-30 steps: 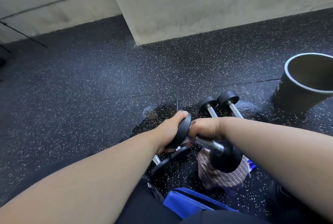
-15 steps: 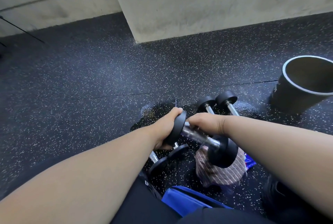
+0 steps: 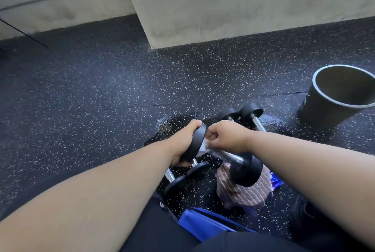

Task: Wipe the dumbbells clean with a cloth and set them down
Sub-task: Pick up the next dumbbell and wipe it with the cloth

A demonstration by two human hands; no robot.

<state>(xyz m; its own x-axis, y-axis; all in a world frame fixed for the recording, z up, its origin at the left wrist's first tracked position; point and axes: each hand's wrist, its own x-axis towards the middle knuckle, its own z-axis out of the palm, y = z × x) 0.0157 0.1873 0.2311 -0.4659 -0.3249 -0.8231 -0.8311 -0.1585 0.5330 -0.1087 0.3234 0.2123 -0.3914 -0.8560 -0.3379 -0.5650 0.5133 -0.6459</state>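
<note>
I hold a dumbbell (image 3: 246,170) with black round heads and a chrome handle above the floor, tilted down to the right. My left hand (image 3: 182,142) grips its left head. My right hand (image 3: 225,136) is curled at the handle right beside that head and pinches a small pale cloth (image 3: 202,147) against the metal. A brown striped cloth (image 3: 243,195) lies crumpled on the floor under the dumbbell's right head. Two more dumbbells (image 3: 250,110) lie side by side behind my right hand. Another pair (image 3: 197,169) lies below my left hand, partly hidden.
A black bucket (image 3: 324,113) stands on the speckled rubber floor at the right. A blue bag (image 3: 203,223) lies against my legs at the bottom. A wet patch (image 3: 168,126) darkens the floor around the dumbbells. A concrete pillar (image 3: 223,8) rises behind.
My right hand has slid along the handle toward the left head, and the pale cloth now shows under its fingers. The left hand keeps its grip on the head.
</note>
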